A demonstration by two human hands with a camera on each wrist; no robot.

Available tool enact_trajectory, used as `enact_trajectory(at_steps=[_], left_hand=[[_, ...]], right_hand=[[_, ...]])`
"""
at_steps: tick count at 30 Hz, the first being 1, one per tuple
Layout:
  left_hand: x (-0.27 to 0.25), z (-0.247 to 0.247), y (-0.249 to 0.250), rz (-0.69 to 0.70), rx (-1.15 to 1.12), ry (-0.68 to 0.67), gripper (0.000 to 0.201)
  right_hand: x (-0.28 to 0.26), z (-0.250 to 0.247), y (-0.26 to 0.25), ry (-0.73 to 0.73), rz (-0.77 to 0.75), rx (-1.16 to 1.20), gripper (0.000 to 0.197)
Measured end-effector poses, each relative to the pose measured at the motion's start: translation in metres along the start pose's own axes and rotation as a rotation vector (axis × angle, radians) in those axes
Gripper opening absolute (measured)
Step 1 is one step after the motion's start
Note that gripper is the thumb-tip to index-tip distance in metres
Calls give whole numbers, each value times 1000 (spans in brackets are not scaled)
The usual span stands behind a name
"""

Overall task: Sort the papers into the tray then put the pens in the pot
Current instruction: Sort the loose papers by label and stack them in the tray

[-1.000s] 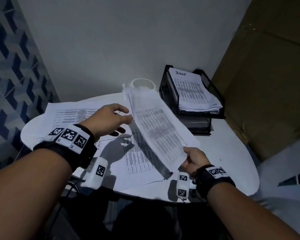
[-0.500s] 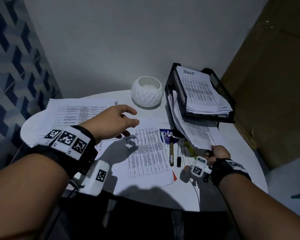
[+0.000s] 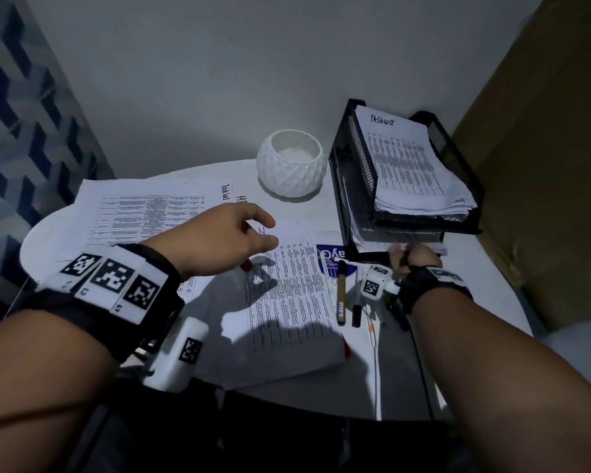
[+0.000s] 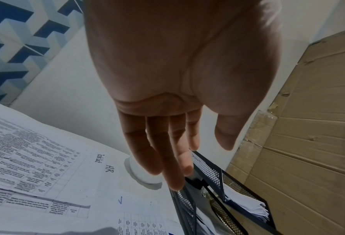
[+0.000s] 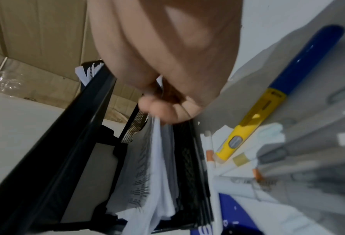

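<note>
Now, from the left: two printed sheets [image 3: 140, 213] lie flat at the far-left of the surface [image 3: 485, 312], their long edges running left to right from where I sit. My left hand [image 3: 226, 240] hovers over the nearer sheet [image 3: 287, 288], fingers relaxed and spread, gripping nothing; the left wrist view shows the palm clear above the paper. That nearer sheet lies directly under and just right of this hand, its long axis pointing away from me toward the pot [image 3: 290, 163], so the left hand is plainly the closer one for whatever paper I lift next.

Right of that sheet the pens [image 3: 347, 295] lie side by side, long axes also running away from me, between the sheet and my right wrist. The pot stands beyond them, near the wall, just left of the tray [image 3: 355, 186].

My right hand [image 3: 420, 259] is at the tray's lower tier, its fingers curled round the near edge of a sheaf [image 5: 157, 174] that lies partly inside that tier; the right wrist view shows the pinch, though blurred. The sheaf's long axis runs straight into the tier, away from my hand, so I judge the coming move is a push forward. The upper tier already holds a stack [image 3: 410, 165].
</note>
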State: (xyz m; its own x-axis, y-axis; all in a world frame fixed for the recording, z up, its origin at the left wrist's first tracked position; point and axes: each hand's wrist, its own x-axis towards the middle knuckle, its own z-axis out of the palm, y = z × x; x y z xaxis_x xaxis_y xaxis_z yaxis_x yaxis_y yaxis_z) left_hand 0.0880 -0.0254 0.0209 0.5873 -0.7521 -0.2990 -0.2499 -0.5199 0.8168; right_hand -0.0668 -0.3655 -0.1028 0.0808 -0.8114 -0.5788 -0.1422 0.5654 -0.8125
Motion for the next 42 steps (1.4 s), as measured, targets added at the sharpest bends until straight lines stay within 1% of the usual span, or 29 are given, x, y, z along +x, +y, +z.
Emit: enact_trajectory(at_steps=[1, 2, 3, 5, 9, 11, 15, 17, 19, 21, 23, 25, 29, 31, 32, 35, 37, 40, 42], left_hand=[[0, -1, -1, 0, 11, 0, 23], [1, -1, -2, 2, 23, -3, 22], [1, -2, -2, 4, 33, -4, 21], [2, -4, -3, 14, 39, 1, 18], [-2, -6, -1, 46, 53, 17, 13], [-6, -6, 1, 53, 74, 22, 12], [-12, -6, 2, 65, 150, 24, 14], [-14, -6, 2, 70, 163, 24, 14], [-15, -7, 1, 78, 149, 20, 14], [-15, -9, 0, 86, 119, 17, 13], [-15, -12, -2, 90, 101, 25, 13], [-14, -15, -5, 90, 95, 36, 13], [-12, -20, -6, 100, 107, 51, 13], [-11, -22, -6, 97, 120, 64, 13], [-10, -23, -6, 94, 124, 73, 13], [-9, -26, -7, 88, 127, 104, 13], [-8, -28, -9, 82, 125, 121, 13], [-9, -28, -12, 63, 143, 146, 15], [-10, -27, -15, 44, 154, 158, 15]], right_hand=[[-6, 4, 2, -58, 12, 82, 36], [-12, 10, 2, -148, 57, 180, 35], [-16, 12, 5, -179, 31, 221, 32], [-30, 18, 7, -223, -12, 133, 26], [-50, 15, 22, -235, -86, -238, 17], [-67, 14, 33, -274, -184, -452, 12], [-87, 25, 62, -422, -346, -943, 20], [-94, 32, 70, -428, -409, -1155, 21], [-105, 37, 75, -400, -462, -1257, 20], [-112, 41, 81, -360, -458, -1294, 32], [-115, 45, 84, -308, -452, -1337, 37], [-117, 50, 87, -265, -456, -1367, 35], [-118, 52, 83, -220, -507, -1399, 23], [-121, 50, 75, -226, -514, -1409, 20], [-121, 48, 70, -239, -518, -1414, 23], [-124, 39, 53, -255, -550, -1412, 40], [-128, 29, 40, -244, -594, -1415, 46], [-134, 10, 20, -225, -656, -1367, 46], [-138, 0, 6, -230, -683, -1321, 39]])
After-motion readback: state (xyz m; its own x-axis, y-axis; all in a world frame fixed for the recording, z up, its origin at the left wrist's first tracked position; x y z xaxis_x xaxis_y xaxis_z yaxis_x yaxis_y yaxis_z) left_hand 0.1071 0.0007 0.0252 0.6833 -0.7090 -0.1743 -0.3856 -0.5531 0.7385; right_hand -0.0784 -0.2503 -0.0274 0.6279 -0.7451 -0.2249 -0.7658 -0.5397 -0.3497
